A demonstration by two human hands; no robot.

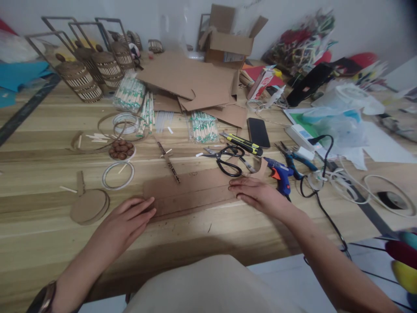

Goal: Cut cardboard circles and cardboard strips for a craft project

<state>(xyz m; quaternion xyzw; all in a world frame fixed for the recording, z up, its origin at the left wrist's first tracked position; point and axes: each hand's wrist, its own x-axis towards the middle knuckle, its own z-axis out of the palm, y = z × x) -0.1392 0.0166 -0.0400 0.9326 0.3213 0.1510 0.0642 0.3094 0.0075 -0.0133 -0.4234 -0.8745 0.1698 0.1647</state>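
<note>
A brown cardboard strip (pixel 192 194) with a lengthwise crease lies flat on the wooden table in front of me. At its left end, my left hand (pixel 135 215) rests with stretched fingers, their tips on the cardboard. My right hand (pixel 252 191) lies over the opposite end, fingers extended and touching the surface. Just beyond the strip are black-handled scissors (pixel 224 157), a yellow-and-black utility knife (pixel 243 143) and a thin dark marked stick (pixel 168 163), whose near end meets the cardboard's far edge. A blue glue gun (pixel 279 174) lies right of my right hand.
Cardboard discs (pixel 88 206), a tape roll (pixel 117 175) and a bowl of brown balls (pixel 122 150) sit to the left. Behind are bundled sticks (pixel 203 127), cardboard sheets (pixel 189 78) and several lantern-like pieces (pixel 80 80). Pliers (pixel 295 161), a phone (pixel 259 132) and cords lie right.
</note>
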